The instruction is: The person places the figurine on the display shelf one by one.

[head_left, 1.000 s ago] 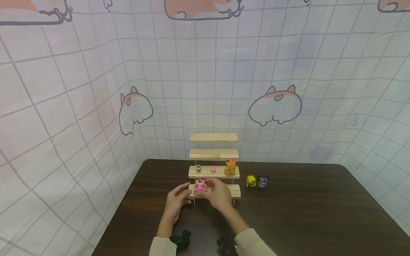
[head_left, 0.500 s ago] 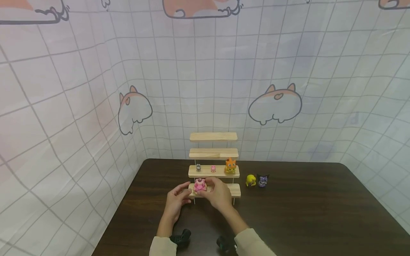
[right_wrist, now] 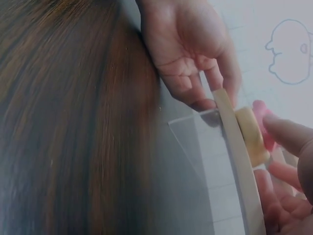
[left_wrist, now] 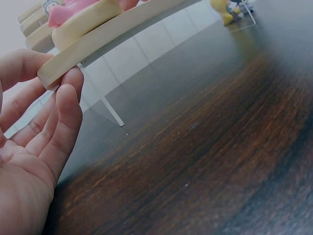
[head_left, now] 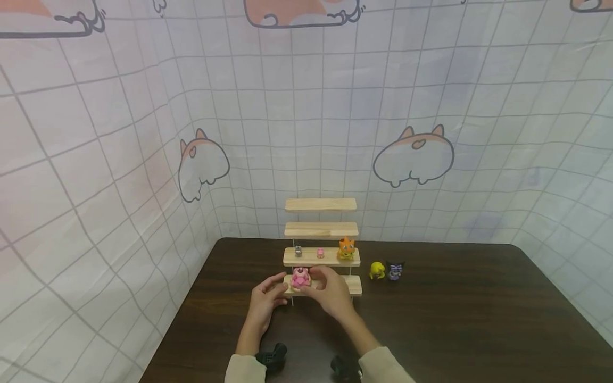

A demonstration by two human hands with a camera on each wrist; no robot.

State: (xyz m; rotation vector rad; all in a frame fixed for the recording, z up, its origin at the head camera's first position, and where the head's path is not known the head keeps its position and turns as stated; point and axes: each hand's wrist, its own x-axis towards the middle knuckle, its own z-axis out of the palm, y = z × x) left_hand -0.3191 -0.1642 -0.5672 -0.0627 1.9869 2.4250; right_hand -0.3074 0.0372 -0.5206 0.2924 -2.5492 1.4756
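Note:
A pink bear-like figurine on a cream round base sits near the left end of the lowest board of a tiered wooden display stand. My left hand grips that board's left end, with fingers above and below the wood in the left wrist view. My right hand pinches the figurine from its right side; its thumb is at the pink body. On the board above stand a small grey figurine, a small pink figurine and an orange-and-yellow figurine.
Right of the stand, a yellow figurine and a purple-and-black figurine stand on the dark wooden table. Two more boards, the third and the top one, rise behind. Clear supports carry the boards. A patterned curtain surrounds the table.
The right hand and forearm have shifted slightly to the right. The left hand keeps its place at the board's end, and the figurine stays on the board.

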